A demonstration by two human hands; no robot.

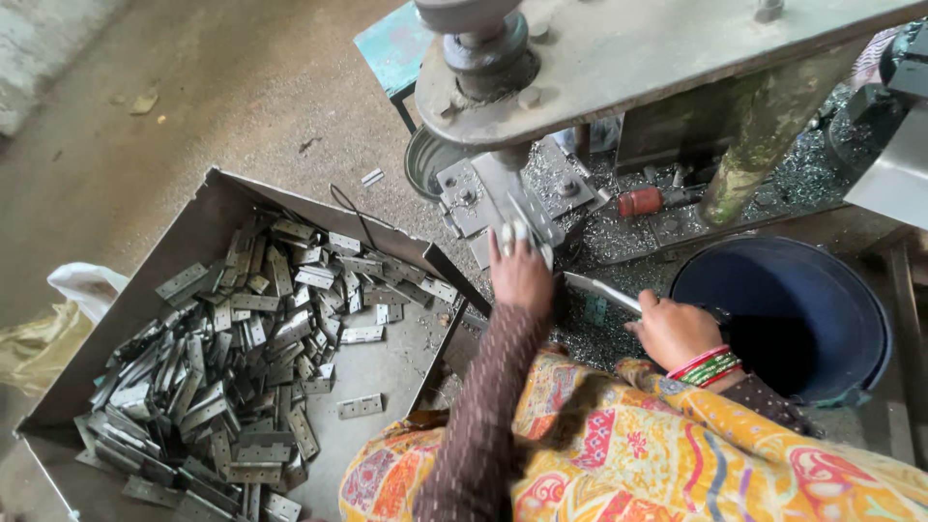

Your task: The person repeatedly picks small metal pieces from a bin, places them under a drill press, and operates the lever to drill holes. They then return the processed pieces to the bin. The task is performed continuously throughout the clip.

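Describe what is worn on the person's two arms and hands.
The left hand has pale wrappings on the fingertips, and its arm wears a long brown dotted sleeve. The right hand is bare, with red and green bangles at the wrist.

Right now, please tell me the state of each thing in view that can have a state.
Left hand: fingertips pressed at the fixture under the press head.
Right hand: closed on a flat metal strip.
Metal tray: heaped with loose hinge plates, bare in the right corner.
Blue bucket: upright, open, contents not visible.
Press machine: table littered with metal chips.
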